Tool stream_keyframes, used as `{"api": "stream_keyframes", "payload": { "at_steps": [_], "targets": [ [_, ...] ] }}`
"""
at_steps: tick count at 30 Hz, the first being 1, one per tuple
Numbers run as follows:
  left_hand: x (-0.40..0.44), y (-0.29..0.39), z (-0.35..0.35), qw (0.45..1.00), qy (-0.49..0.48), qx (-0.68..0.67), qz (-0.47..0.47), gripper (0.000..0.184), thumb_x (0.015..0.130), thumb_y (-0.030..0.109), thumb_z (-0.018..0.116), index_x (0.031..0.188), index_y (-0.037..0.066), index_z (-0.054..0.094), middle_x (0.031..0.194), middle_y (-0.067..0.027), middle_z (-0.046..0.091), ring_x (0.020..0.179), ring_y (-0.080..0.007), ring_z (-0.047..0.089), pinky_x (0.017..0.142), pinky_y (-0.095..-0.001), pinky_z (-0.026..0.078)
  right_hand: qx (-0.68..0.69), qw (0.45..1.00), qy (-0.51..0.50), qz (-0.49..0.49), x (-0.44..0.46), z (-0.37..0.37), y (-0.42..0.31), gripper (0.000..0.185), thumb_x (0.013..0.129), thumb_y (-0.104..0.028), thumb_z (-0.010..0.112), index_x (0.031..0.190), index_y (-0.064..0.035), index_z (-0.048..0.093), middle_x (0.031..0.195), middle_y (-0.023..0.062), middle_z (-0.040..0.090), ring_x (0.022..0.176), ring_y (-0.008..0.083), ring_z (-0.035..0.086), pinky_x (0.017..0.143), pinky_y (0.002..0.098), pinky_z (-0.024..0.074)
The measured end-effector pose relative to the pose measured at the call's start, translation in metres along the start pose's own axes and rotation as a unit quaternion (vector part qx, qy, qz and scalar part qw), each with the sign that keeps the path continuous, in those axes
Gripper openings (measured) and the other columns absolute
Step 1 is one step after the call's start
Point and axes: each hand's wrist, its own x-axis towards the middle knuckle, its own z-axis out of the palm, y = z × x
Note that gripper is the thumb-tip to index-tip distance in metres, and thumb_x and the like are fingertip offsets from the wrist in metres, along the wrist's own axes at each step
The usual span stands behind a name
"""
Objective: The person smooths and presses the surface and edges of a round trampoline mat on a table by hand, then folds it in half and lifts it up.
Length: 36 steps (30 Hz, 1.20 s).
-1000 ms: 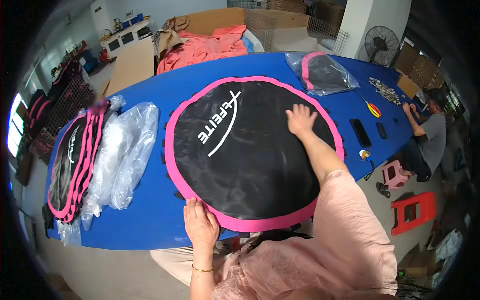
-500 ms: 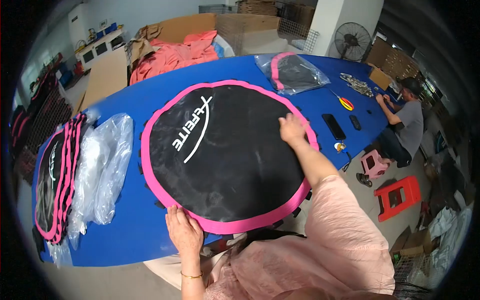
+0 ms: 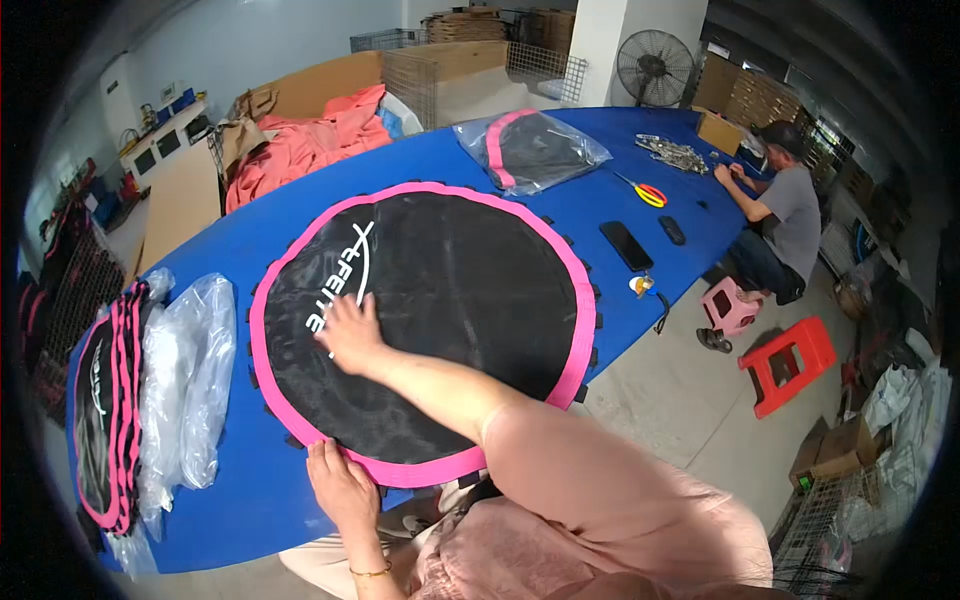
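A round black trampoline mat (image 3: 450,300) with a pink border and small black tabs around its edge lies flat on the blue table. My right hand (image 3: 352,332) rests on the black fabric, fingers spread, covering part of the white lettering. At the near-left edge, my left hand (image 3: 343,490) lies with its fingers over the pink border. It grips nothing that I can see. To the left are clear plastic bags (image 3: 205,375) beside a stack of similar pink-edged mats (image 3: 97,420).
Across the blue table (image 3: 215,520) lie a bagged mat (image 3: 545,150), scissors (image 3: 650,194), a black phone (image 3: 626,246) and a pile of metal parts (image 3: 672,153). Another person (image 3: 790,205) sits at the far right end. A red stool (image 3: 790,365) stands on the floor.
My right hand has swept from the mat's right side across to the lettering on the left. My left hand stays at the near edge. The view has shifted somewhat to the right.
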Motion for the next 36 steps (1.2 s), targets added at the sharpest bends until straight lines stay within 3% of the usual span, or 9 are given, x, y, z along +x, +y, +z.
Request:
{"api": "stream_keyframes", "payload": {
  "at_steps": [7,9,13,14,15,19,21,30,36],
  "targets": [
    [-0.006,0.002,-0.005,1.000,-0.018,0.009,-0.004,0.038,0.100,0.011,0.054,0.133,-0.006,0.061,0.139,-0.0270,0.060,0.135,-0.0450,0.053,0.116,-0.0514,0.042,0.128,0.987,-0.063,-0.074,-0.036,-0.013,-0.033,0.061,0.109,-0.046,0.045,0.154,-0.0057,0.049,0.159,0.0185,0.045,0.151,0.0375,0.035,0.122,0.0662,0.0208],
    [-0.010,0.004,-0.004,0.999,-0.022,0.023,-0.002,0.038,0.100,0.012,0.055,0.133,-0.007,0.061,0.138,-0.0275,0.061,0.134,-0.0452,0.054,0.115,-0.0515,0.042,0.096,0.987,-0.107,-0.074,-0.036,-0.033,-0.016,0.054,0.105,-0.043,0.050,0.144,-0.0060,0.057,0.151,0.0168,0.051,0.144,0.0333,0.044,0.116,0.0611,0.0314],
    [-0.010,0.010,-0.007,1.000,-0.007,0.014,0.006,0.039,0.098,0.014,0.058,0.130,-0.009,0.062,0.132,-0.0297,0.064,0.129,-0.0475,0.057,0.115,-0.0538,0.042,-0.059,0.994,0.038,-0.086,-0.024,-0.053,0.069,0.022,0.089,-0.028,0.065,0.091,-0.0088,0.075,0.099,0.0107,0.071,0.096,0.0307,0.072,0.074,0.0510,0.0548],
    [-0.008,0.011,-0.008,1.000,-0.014,0.011,0.002,0.040,0.097,0.015,0.058,0.130,-0.008,0.063,0.132,-0.0293,0.064,0.129,-0.0471,0.057,0.115,-0.0540,0.042,-0.048,0.985,0.134,-0.097,-0.025,-0.052,0.094,0.020,0.088,-0.028,0.065,0.092,-0.0108,0.075,0.097,0.0106,0.071,0.096,0.0304,0.072,0.073,0.0512,0.0547],
    [-0.008,0.012,-0.011,1.000,-0.021,0.010,-0.003,0.040,0.097,0.015,0.059,0.129,-0.008,0.063,0.132,-0.0288,0.064,0.130,-0.0467,0.057,0.114,-0.0542,0.042,-0.086,0.995,-0.025,-0.046,-0.019,-0.081,0.108,0.022,0.090,-0.029,0.063,0.099,-0.0124,0.075,0.108,0.0090,0.069,0.108,0.0289,0.068,0.078,0.0518,0.0539],
    [-0.007,0.021,-0.022,0.996,-0.087,-0.030,0.010,0.049,0.097,0.024,0.063,0.135,-0.006,0.063,0.137,-0.0293,0.063,0.132,-0.0452,0.056,0.119,-0.0538,0.038,-0.121,0.992,0.036,-0.027,-0.017,-0.005,0.176,0.046,0.104,-0.034,0.050,0.144,-0.0142,0.059,0.152,0.0097,0.053,0.139,0.0319,0.050,0.108,0.0621,0.0430],
    [-0.005,0.036,-0.028,0.994,-0.100,-0.035,0.018,0.050,0.098,0.026,0.064,0.135,-0.007,0.062,0.135,-0.0303,0.063,0.131,-0.0459,0.057,0.118,-0.0532,0.040,-0.082,0.996,-0.045,0.003,-0.005,-0.004,0.182,0.051,0.107,-0.035,0.047,0.155,-0.0169,0.049,0.164,0.0097,0.044,0.149,0.0326,0.042,0.118,0.0628,0.0349],
    [-0.001,0.100,-0.013,0.951,-0.246,-0.128,0.137,0.045,0.094,0.024,0.067,0.128,-0.004,0.063,0.125,-0.0239,0.065,0.112,-0.0382,0.064,0.097,-0.0439,0.053,-0.062,0.993,-0.038,0.094,0.079,0.026,0.203,0.056,0.111,-0.046,0.042,0.153,-0.0103,0.050,0.161,0.0093,0.048,0.150,0.0315,0.041,0.123,0.0597,0.0276],
    [-0.011,0.106,0.003,0.924,-0.218,-0.215,0.230,0.041,0.091,0.021,0.069,0.125,-0.002,0.066,0.127,-0.0195,0.068,0.118,-0.0342,0.064,0.100,-0.0429,0.054,-0.035,0.997,-0.031,0.057,0.065,0.021,0.152,0.059,0.110,-0.048,0.043,0.154,-0.0085,0.047,0.161,0.0167,0.045,0.151,0.0359,0.039,0.120,0.0658,0.0291]
  ]
}}
